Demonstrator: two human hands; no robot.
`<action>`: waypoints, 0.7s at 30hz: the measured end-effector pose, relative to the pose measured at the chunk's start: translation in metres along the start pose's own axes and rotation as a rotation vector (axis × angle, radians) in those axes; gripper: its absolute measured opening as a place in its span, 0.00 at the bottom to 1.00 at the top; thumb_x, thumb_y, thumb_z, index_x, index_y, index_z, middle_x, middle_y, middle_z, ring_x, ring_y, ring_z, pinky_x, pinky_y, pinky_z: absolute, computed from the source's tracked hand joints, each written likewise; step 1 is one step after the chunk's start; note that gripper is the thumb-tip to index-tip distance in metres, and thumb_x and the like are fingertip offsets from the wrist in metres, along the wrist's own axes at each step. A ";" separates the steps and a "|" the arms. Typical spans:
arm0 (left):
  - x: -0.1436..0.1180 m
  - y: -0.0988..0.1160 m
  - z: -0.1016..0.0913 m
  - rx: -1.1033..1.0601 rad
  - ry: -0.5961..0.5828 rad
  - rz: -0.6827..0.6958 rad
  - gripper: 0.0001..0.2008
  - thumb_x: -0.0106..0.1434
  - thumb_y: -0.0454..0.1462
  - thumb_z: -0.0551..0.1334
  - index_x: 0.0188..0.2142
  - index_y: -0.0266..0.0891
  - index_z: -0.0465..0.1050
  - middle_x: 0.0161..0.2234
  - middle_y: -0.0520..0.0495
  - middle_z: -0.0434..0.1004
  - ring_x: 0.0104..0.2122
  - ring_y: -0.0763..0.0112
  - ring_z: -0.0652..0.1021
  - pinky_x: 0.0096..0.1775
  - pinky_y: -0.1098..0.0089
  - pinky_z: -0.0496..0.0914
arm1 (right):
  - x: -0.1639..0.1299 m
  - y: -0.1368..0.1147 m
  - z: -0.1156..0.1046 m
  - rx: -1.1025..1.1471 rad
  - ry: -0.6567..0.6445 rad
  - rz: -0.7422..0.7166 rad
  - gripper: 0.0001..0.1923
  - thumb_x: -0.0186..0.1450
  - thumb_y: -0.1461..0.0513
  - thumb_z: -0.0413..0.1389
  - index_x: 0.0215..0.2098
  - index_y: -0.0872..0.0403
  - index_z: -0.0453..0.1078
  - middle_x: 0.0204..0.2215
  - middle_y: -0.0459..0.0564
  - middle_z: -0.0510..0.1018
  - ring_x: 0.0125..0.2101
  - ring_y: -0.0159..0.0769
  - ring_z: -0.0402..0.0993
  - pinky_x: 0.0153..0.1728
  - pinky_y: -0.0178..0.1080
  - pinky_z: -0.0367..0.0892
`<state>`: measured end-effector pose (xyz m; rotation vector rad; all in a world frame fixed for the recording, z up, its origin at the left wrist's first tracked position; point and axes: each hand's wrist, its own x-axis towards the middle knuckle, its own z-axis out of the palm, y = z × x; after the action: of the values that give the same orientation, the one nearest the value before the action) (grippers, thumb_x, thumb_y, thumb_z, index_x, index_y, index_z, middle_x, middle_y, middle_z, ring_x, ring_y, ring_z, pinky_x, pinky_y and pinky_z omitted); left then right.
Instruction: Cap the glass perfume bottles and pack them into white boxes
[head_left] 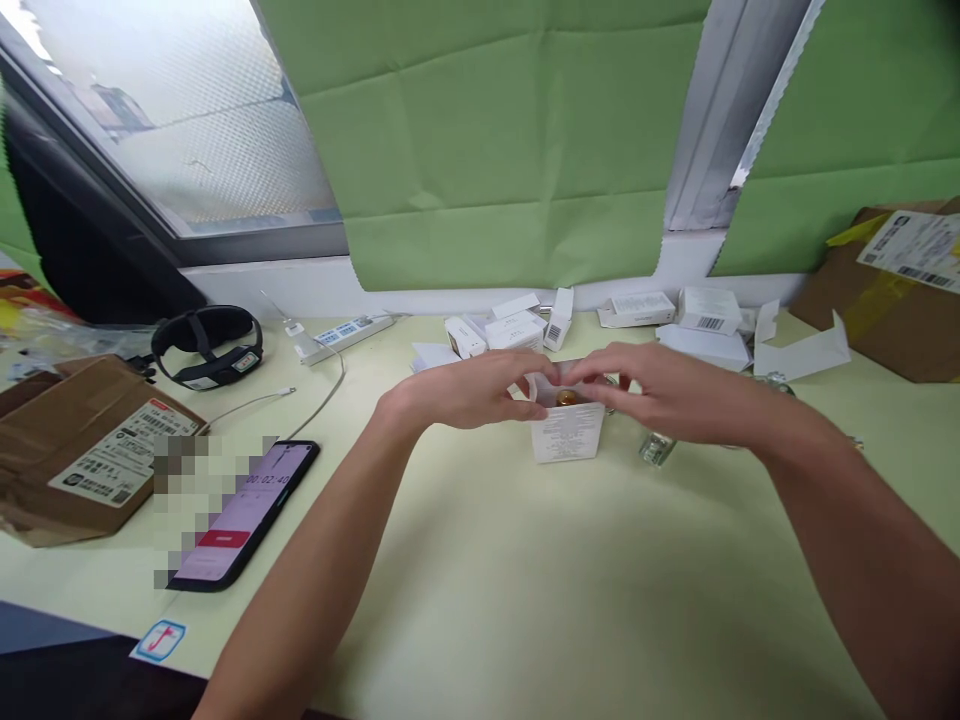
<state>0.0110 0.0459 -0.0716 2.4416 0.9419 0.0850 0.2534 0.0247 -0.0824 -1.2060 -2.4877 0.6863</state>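
A small white carton (568,437) with fine print stands upright on the table, its top open. Inside the opening shows a gold-coloured round top (566,398) of something whose body is hidden by the carton. My left hand (491,388) is closed on the carton's left side, thumb at the front rim and fingers at the back. From the right, my right hand (649,385) pinches at the upper right rim. A small clear glass bottle (657,449) lies just below my right hand, and other glassy pieces are partly covered by it.
Several white cartons (517,330) lie along the back, with more white boxes (709,310) on the right. Brown cardboard boxes (97,440) flank both sides. At left are a phone (247,515) showing a timer, a black head strap (206,350) and a power strip (345,336).
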 end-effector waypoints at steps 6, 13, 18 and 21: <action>-0.003 -0.005 -0.006 -0.097 -0.067 0.011 0.20 0.71 0.44 0.54 0.61 0.51 0.60 0.55 0.47 0.71 0.47 0.67 0.75 0.41 0.69 0.68 | -0.011 0.038 -0.022 0.150 0.087 0.294 0.23 0.64 0.42 0.53 0.54 0.40 0.68 0.45 0.48 0.77 0.41 0.43 0.73 0.35 0.41 0.67; 0.004 -0.008 0.000 -0.094 -0.028 0.007 0.20 0.71 0.44 0.53 0.61 0.52 0.57 0.50 0.49 0.73 0.45 0.67 0.74 0.41 0.68 0.67 | -0.005 0.049 -0.009 0.344 -0.194 0.214 0.20 0.67 0.49 0.53 0.56 0.43 0.66 0.36 0.47 0.75 0.38 0.39 0.69 0.39 0.41 0.64; 0.007 -0.007 0.004 -0.093 -0.024 0.061 0.18 0.71 0.43 0.53 0.59 0.50 0.59 0.49 0.48 0.72 0.45 0.67 0.74 0.42 0.68 0.67 | -0.002 0.043 -0.005 0.374 -0.213 0.193 0.16 0.67 0.50 0.53 0.49 0.46 0.67 0.34 0.46 0.74 0.38 0.39 0.68 0.40 0.40 0.62; 0.009 -0.006 0.006 -0.080 -0.020 0.077 0.18 0.71 0.42 0.53 0.59 0.50 0.59 0.50 0.47 0.71 0.46 0.66 0.73 0.42 0.67 0.67 | -0.002 0.040 -0.004 0.369 -0.206 0.197 0.16 0.66 0.50 0.55 0.49 0.46 0.66 0.35 0.46 0.74 0.38 0.39 0.69 0.39 0.40 0.62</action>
<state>0.0154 0.0530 -0.0807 2.4007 0.8205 0.1229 0.2825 0.0458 -0.1009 -1.2982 -2.2696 1.3157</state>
